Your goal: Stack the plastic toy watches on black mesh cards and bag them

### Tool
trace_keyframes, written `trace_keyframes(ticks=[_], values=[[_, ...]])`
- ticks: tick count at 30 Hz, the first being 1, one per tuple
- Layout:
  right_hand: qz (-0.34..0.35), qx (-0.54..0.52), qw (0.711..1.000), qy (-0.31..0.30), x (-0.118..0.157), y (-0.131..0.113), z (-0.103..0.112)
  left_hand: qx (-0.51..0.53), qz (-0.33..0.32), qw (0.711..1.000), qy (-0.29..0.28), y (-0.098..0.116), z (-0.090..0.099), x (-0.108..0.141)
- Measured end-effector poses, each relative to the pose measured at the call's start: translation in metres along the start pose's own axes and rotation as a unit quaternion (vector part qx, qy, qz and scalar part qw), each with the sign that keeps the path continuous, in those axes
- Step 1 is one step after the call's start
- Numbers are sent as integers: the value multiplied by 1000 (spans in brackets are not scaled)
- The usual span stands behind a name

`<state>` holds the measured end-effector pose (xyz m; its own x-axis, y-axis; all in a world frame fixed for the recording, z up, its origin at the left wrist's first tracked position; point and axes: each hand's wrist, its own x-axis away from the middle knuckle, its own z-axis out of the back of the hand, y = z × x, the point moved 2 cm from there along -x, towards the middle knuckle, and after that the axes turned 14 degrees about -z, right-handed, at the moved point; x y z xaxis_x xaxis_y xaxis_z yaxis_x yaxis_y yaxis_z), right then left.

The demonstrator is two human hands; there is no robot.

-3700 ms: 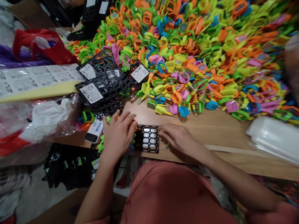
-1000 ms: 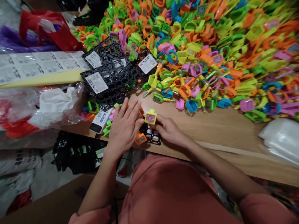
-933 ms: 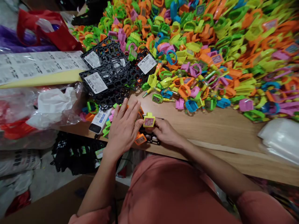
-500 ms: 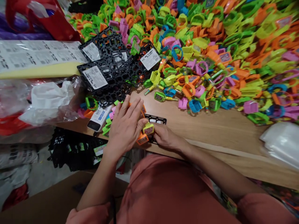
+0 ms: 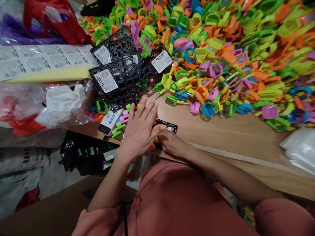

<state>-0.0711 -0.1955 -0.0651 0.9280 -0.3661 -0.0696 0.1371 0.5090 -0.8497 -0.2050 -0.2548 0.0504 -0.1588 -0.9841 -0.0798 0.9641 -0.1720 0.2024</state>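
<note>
black tray (image 5: 174, 127) lies by your right hand (image 5: 171, 143) (grip: cannot tell), and your left hand (image 5: 139, 131), spread, partly covers bright plastic pieces (image 5: 125, 117).

Left hand (image 5: 139, 128) over bright toy watches (image 5: 124, 117)

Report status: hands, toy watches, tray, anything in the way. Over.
Left hand spread flat over toy watches. Right hand at black lattice tray, grip hidden. Hands hide part of both; white-and-black device close beside watches.
</note>
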Motion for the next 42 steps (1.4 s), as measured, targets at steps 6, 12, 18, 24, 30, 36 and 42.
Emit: trace_keyframes(ticks=[6,12,18,24,30,36,42], values=[[-40,-32,999,3,-19,1,43,-42,8,999,27,1,-3,1],[-199,234,928,212,-39,29,111,-28,31,998,43,-2,-5,-2],[-231,299,909,174,-35,35,107,3,41,998,53,-4,-4,-1],[-128,-41,984,119,-14,10,69,14,47,998,33,-4,-3,-2],[-155,-171,971,58,-14,4,30,22,55,998,11,-7,-1,-6],[-38,-42,995,80,-6,8,18,11,56,998,9,-4,-1,-7],[-28,6,998,49,-12,2,17,26,43,998,27,-5,0,-7]])
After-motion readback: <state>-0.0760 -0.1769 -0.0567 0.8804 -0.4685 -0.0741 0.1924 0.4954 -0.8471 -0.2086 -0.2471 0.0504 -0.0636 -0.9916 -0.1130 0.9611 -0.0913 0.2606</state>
